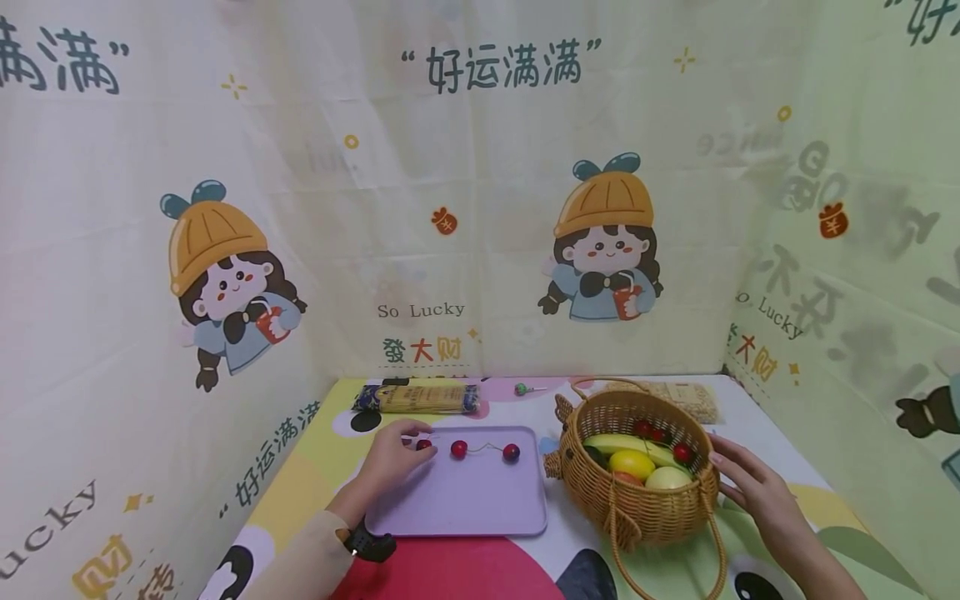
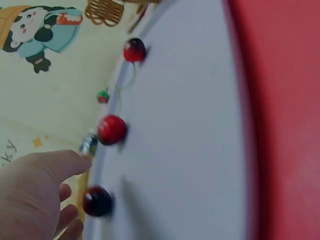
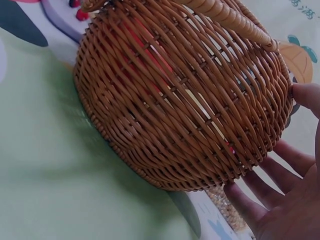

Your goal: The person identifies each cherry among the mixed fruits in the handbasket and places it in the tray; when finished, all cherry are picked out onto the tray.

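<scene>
My left hand [image 1: 396,457] is over the upper left corner of a lilac tray [image 1: 457,508]. In the left wrist view its thumb stands apart from the bent fingers, with a dark red cherry [image 2: 97,201] just beyond the fingertips. Two more cherries, one bright red [image 1: 459,450] and one darker [image 1: 512,452], lie on the tray, linked by thin stems. My right hand [image 1: 757,483] rests its fingertips and thumb against the right side of a wicker basket [image 1: 637,504]. Inside that basket are a banana [image 1: 626,443], a lemon [image 1: 632,465], a pale round fruit [image 1: 667,478] and several cherries [image 1: 682,453].
A packet of noodles [image 1: 416,398] lies behind the tray, with a small green-and-red item [image 1: 521,389] to its right. Another clear packet [image 1: 686,402] sits behind the basket. The basket's handle [image 1: 617,546] hangs at its front. Printed cloth walls [image 1: 495,250] enclose the table.
</scene>
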`<action>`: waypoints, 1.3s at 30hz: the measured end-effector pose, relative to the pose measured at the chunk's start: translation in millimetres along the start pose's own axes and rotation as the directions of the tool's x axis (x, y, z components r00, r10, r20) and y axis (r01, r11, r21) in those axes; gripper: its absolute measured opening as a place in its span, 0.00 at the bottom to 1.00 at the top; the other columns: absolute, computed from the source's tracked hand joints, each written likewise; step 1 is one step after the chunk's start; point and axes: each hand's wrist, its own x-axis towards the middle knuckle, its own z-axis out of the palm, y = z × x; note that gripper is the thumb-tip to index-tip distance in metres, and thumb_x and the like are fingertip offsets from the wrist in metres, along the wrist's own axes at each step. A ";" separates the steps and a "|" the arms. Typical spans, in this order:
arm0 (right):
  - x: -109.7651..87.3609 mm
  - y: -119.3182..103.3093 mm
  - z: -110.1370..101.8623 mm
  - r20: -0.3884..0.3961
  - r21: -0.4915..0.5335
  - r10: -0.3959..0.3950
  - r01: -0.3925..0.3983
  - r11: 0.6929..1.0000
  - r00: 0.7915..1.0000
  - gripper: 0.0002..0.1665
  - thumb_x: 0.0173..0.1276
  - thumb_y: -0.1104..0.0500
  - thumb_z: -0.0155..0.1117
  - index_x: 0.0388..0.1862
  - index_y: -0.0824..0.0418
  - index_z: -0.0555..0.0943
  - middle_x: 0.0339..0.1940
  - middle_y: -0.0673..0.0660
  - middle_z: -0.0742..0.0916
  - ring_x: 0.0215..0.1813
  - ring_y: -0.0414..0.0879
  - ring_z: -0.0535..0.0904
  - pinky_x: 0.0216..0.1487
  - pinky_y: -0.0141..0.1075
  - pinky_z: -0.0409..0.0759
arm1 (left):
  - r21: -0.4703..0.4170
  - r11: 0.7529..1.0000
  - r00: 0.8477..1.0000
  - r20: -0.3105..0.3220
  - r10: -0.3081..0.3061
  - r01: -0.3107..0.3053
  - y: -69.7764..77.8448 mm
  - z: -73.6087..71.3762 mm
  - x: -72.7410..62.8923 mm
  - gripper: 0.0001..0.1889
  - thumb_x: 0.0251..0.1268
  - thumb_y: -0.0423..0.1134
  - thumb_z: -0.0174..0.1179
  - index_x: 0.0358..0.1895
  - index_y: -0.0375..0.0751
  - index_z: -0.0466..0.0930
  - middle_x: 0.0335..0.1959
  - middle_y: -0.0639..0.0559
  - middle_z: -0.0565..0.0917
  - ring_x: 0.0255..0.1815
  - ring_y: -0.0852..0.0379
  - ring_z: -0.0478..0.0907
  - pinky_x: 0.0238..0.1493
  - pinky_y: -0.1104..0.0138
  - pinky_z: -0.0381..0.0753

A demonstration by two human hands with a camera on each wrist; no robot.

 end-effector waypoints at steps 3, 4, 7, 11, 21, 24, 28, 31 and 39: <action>-0.4 0.6 -0.2 -0.004 -0.002 -0.010 0.010 1.000 1.000 0.42 0.92 0.44 0.53 0.90 0.67 0.59 0.54 0.14 0.76 0.56 0.12 0.76 0.55 0.22 0.85 | -0.002 1.000 1.000 0.009 0.009 -0.009 12.0 1.1 6.6 0.15 0.66 0.42 0.82 0.54 0.50 0.93 0.59 0.47 0.90 0.64 0.41 0.88 0.67 0.45 0.88; -0.4 0.8 -0.1 -0.006 -0.005 -0.009 0.009 1.000 1.000 0.42 0.92 0.43 0.53 0.90 0.67 0.58 0.54 0.14 0.75 0.56 0.11 0.75 0.55 0.22 0.85 | -0.008 1.000 1.000 0.011 0.018 -0.017 16.4 1.5 8.8 0.16 0.66 0.42 0.81 0.55 0.49 0.93 0.59 0.47 0.90 0.65 0.41 0.87 0.68 0.45 0.88; -0.1 1.3 0.8 -0.006 -0.012 -0.005 0.004 1.000 1.000 0.43 0.92 0.43 0.52 0.91 0.67 0.57 0.54 0.14 0.75 0.56 0.11 0.75 0.55 0.22 0.85 | -0.031 0.998 0.998 0.013 0.054 -0.053 28.6 5.3 14.7 0.15 0.67 0.42 0.81 0.54 0.50 0.93 0.58 0.51 0.91 0.66 0.45 0.86 0.69 0.46 0.87; 0.1 0.9 1.2 -0.002 -0.024 0.008 -0.008 1.000 1.000 0.45 0.92 0.42 0.51 0.91 0.69 0.55 0.54 0.13 0.74 0.56 0.11 0.75 0.55 0.22 0.85 | -0.099 0.987 0.990 0.040 0.134 -0.129 52.6 14.7 19.5 0.13 0.69 0.39 0.79 0.54 0.48 0.94 0.57 0.50 0.93 0.65 0.46 0.87 0.70 0.44 0.86; -1.0 0.7 -0.1 -0.009 0.007 -0.009 0.009 1.000 1.000 0.38 0.92 0.44 0.53 0.89 0.63 0.62 0.55 0.13 0.76 0.56 0.12 0.76 0.54 0.22 0.85 | -0.198 0.949 0.931 0.223 0.288 -0.246 146.1 54.8 25.8 0.10 0.75 0.44 0.74 0.55 0.55 0.93 0.59 0.53 0.90 0.62 0.49 0.87 0.63 0.58 0.90; -1.1 2.0 0.5 -0.007 0.027 -0.026 0.026 0.999 1.000 0.34 0.92 0.46 0.54 0.88 0.59 0.66 0.55 0.14 0.77 0.57 0.13 0.78 0.54 0.23 0.86 | -0.224 0.932 0.901 0.269 0.340 -0.285 170.7 69.0 28.4 0.10 0.77 0.42 0.72 0.56 0.50 0.93 0.58 0.53 0.92 0.62 0.48 0.88 0.61 0.65 0.90; -2.0 4.1 0.4 -0.007 0.038 -0.036 0.036 0.999 0.999 0.32 0.92 0.47 0.54 0.87 0.56 0.68 0.56 0.15 0.78 0.57 0.14 0.78 0.54 0.23 0.87 | -0.253 0.909 0.859 0.318 0.402 -0.332 197.8 88.6 32.1 0.11 0.78 0.40 0.71 0.58 0.45 0.93 0.57 0.52 0.93 0.58 0.53 0.89 0.58 0.71 0.88; -2.4 3.8 0.6 -0.010 0.030 -0.032 0.032 0.999 0.999 0.33 0.92 0.46 0.53 0.87 0.58 0.67 0.56 0.15 0.78 0.57 0.14 0.78 0.54 0.23 0.86 | -0.258 0.899 0.837 0.340 0.428 -0.355 213.2 100.9 34.5 0.11 0.79 0.41 0.70 0.57 0.47 0.93 0.56 0.54 0.92 0.53 0.60 0.88 0.55 0.73 0.88; -4.3 -1.2 2.8 -0.009 0.001 -0.020 0.020 1.000 1.000 0.41 0.92 0.45 0.53 0.89 0.69 0.59 0.55 0.14 0.77 0.57 0.13 0.77 0.55 0.23 0.86 | -0.238 0.890 0.824 0.342 0.452 -0.390 243.1 124.2 38.6 0.10 0.80 0.43 0.69 0.57 0.51 0.93 0.53 0.61 0.91 0.56 0.63 0.86 0.62 0.70 0.87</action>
